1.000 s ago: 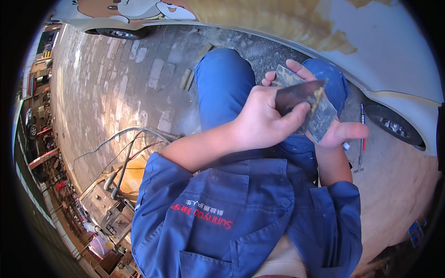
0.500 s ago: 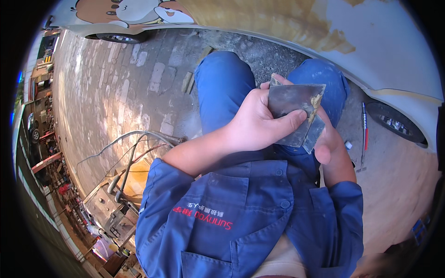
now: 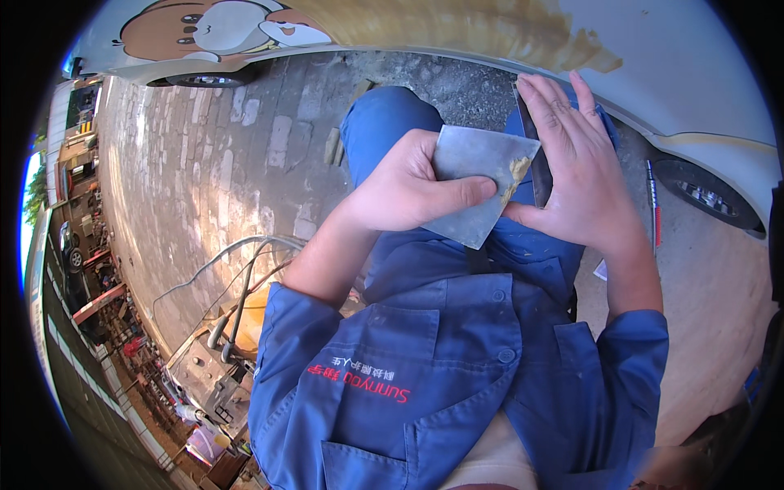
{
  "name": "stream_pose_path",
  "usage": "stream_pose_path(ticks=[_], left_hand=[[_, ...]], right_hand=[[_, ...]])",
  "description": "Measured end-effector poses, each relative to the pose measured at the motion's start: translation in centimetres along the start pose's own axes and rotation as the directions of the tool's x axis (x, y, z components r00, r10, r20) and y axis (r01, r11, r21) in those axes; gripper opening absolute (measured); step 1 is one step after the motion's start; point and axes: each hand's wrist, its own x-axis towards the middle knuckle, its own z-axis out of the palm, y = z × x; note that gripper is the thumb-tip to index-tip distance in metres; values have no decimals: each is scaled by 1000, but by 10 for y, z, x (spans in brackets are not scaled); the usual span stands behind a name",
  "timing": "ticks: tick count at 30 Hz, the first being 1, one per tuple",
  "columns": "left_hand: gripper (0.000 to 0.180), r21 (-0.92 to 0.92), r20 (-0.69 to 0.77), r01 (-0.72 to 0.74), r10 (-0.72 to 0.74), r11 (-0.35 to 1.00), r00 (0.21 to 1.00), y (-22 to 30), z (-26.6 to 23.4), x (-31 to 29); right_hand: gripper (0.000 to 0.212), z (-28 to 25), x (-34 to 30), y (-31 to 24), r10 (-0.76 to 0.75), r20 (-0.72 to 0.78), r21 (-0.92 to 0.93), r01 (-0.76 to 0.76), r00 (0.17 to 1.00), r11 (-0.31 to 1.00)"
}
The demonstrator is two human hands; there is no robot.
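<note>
My left hand (image 3: 412, 184) is closed on a flat grey putty spreader (image 3: 478, 155), its thumb lying across the upper face. A lump of yellowish putty (image 3: 516, 175) clings to that plate's right edge. Just to the right, my right hand (image 3: 576, 163) grips a second, darker spreader (image 3: 541, 175), which is turned nearly edge-on, with the thumb low and the fingers along its far side. The two plates are side by side near the putty; whether they touch I cannot tell. Both are above my blue-trousered knees (image 3: 388, 118).
A pale vehicle side with a tan patch (image 3: 506, 33) curves across the front, with a wheel (image 3: 706, 196) at the right. A red-handled tool (image 3: 656, 220) lies on the ground there. Small blocks (image 3: 333, 147) lie beyond my left knee. A cart with hoses (image 3: 196, 367) stands at left.
The spreaders, overlapping before, are now apart along most of their length. My right hand has come up from beneath and turned its plate on edge; my left hand has shifted left.
</note>
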Motion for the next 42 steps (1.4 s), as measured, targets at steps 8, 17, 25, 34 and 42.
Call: stream_pose_path(ticks=[8,17,25,34,42], left_hand=[[19,232,89,57,-80,971,993,8,-2,4],[22,291,260,26,-105,956,960,11,-7,11],[26,-512,-242,-244,134,824,961,-15,-15,28],[33,-643,-398,-355,100,679,912,-44,5,43],[25,-447,-523,-413,143,794,840,-42,14,40]], right_hand=[[116,-6,0,3,-3,-41,-8,3,999,1000],[115,-7,-3,12,-3,-29,71,5,1000,997],[78,31,-12,18,314,-25,998,7,949,59],[55,74,-26,4,593,-135,979,15,794,203],[53,81,-36,-19,527,-20,999,2,849,33]])
